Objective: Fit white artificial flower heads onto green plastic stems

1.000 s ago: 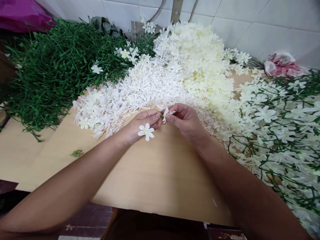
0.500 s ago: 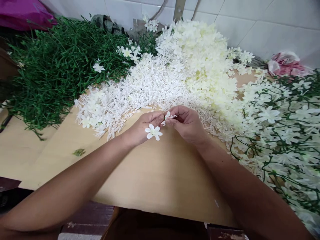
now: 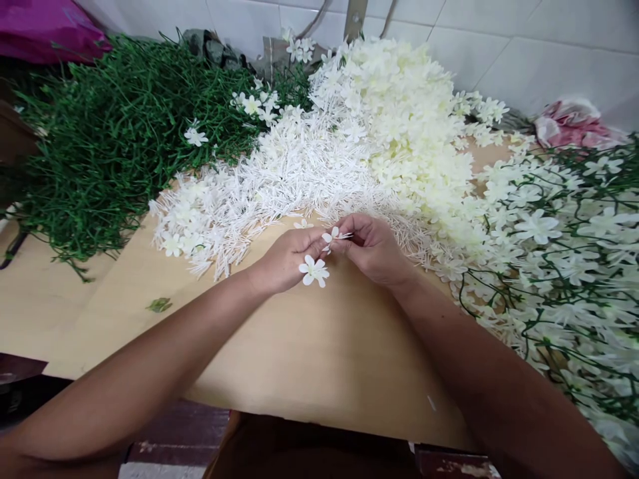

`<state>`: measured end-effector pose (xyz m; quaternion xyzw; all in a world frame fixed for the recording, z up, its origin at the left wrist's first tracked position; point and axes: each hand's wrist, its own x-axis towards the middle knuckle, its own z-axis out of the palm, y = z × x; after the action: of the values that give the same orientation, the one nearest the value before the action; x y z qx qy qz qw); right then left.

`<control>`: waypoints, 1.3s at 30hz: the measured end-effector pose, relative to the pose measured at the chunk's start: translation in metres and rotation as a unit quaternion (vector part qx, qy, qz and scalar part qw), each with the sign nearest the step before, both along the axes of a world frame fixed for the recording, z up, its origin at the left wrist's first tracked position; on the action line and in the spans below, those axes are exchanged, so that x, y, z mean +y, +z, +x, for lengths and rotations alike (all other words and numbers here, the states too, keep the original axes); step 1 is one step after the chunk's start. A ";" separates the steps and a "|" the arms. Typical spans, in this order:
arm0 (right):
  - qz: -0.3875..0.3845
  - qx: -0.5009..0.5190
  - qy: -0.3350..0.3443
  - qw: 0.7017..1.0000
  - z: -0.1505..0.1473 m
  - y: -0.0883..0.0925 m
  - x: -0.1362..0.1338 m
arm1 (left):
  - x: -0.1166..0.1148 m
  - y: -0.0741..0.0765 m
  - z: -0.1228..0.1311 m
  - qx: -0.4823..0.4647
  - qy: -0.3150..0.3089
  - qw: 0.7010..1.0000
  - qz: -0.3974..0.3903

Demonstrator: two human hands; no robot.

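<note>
My left hand (image 3: 294, 259) is closed around an artificial flower stem, mostly hidden in the fingers. A white artificial flower (image 3: 314, 271) with a pale yellow centre hangs below that hand. Another white blossom (image 3: 303, 224) shows just beyond its fingers. In a pinch, my right hand (image 3: 372, 247) holds a small white flower piece (image 3: 334, 237) with thin white stamens sticking out to the right. The two hands meet over the board, fingertips almost touching around this piece. Behind them lies a heap of white stamen pieces (image 3: 319, 166).
Green plastic stems (image 3: 114, 126) are heaped at the left. Loose cream petals (image 3: 409, 113) rise in a pile at the back centre. Finished-looking flower sprays (image 3: 564, 266) cover the right side. A brown board (image 3: 299, 359) lies beneath, with a small green scrap (image 3: 158, 305) on it.
The hanging flower has shifted slightly right and down. Another blossom has come into clearer view beyond my left fingers. Both hands keep their hold in nearly the same place.
</note>
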<state>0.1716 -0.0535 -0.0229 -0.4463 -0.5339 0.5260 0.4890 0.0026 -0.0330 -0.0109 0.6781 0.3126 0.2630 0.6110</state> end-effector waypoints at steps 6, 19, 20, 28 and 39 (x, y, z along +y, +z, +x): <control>-0.015 0.057 0.027 0.998 0.001 0.005 -0.001 | 0.003 0.004 0.003 -0.047 0.020 0.997 -0.055; -0.085 0.175 0.037 0.980 -0.001 0.001 0.000 | 0.005 0.009 0.002 -0.038 0.033 0.998 -0.043; -0.091 0.175 0.039 0.980 -0.001 0.002 0.001 | 0.005 0.009 0.002 -0.037 0.032 0.998 -0.038; -0.109 0.171 0.045 0.978 -0.001 0.005 -0.002 | 0.008 0.009 0.000 -0.048 0.013 0.999 0.007; -0.129 0.142 0.036 0.981 -0.001 0.005 0.002 | 0.009 0.008 -0.003 -0.007 -0.014 0.999 0.044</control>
<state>0.1706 -0.0517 -0.0180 -0.4069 -0.4024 0.6653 0.4794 -0.0003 -0.0238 -0.0034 0.7068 0.2870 0.2728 0.5862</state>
